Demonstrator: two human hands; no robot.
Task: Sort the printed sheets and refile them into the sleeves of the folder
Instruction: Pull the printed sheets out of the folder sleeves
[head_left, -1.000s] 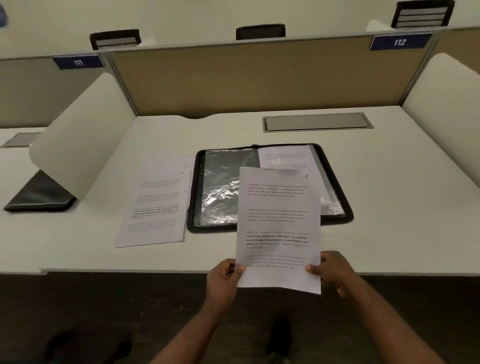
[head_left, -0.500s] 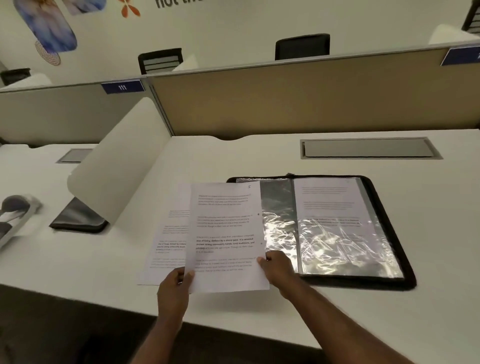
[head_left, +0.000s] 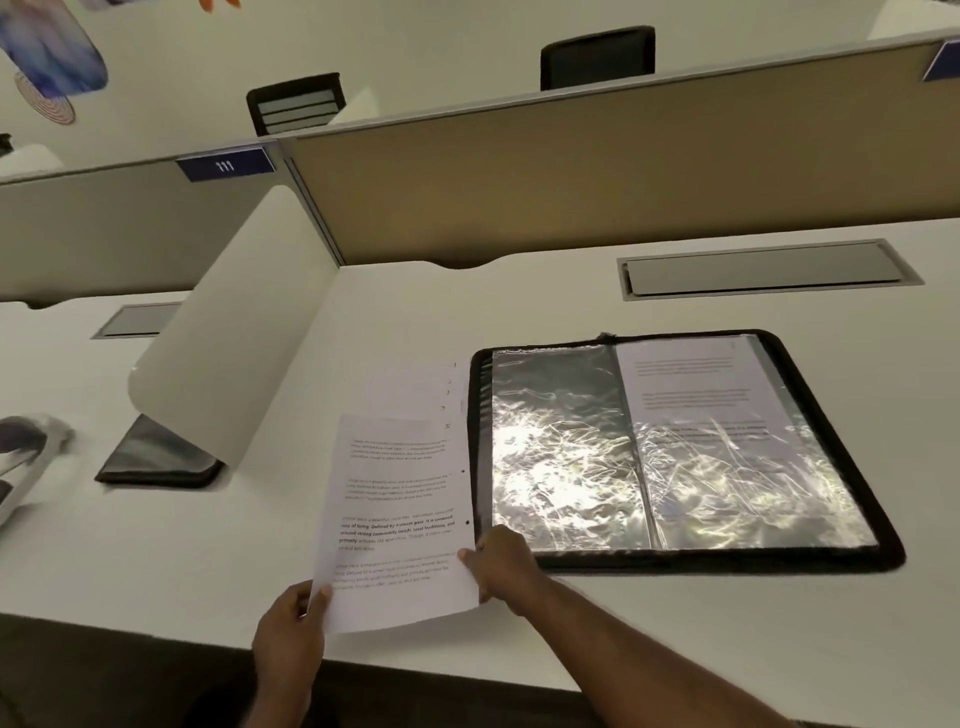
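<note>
Over desk, both hands pinch sheet

White desk, tan divider, black chairs

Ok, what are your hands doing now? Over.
Left hand and right hand pinch one printed sheet. It's over the stack, left of the open folder. Nothing in the way.

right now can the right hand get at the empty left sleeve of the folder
Probably yes, once it lets go. The right hand pinches the printed sheet at its right edge, just beside the open folder. The left sleeve lies flat and uncovered with nothing between it and the hand.
</note>
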